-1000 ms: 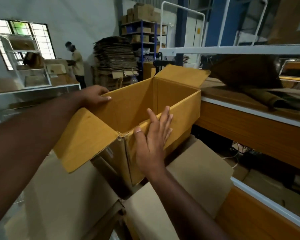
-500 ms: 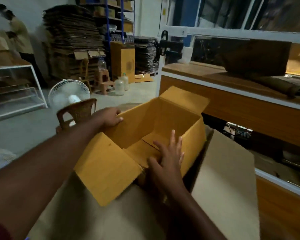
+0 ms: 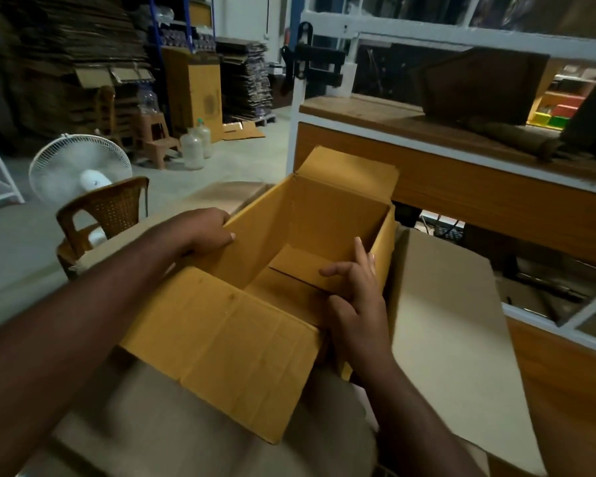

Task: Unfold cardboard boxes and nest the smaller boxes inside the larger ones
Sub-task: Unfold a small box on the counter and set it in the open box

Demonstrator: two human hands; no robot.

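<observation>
My left hand (image 3: 200,232) grips the box (image 3: 310,235) wall, steadying it; my right hand (image 3: 355,297), fingers loose, presses its near-right wall.

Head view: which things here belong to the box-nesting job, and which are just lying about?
In the job: yellow box, larger pale box around it, left hand, right hand.

Lying about: fan, brown chair, jars, stool.

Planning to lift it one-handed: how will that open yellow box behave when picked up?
The yellow box probably feels light: it looks empty. Its open flaps would likely flop. Held at one wall by the left hand, it may skew.
</observation>
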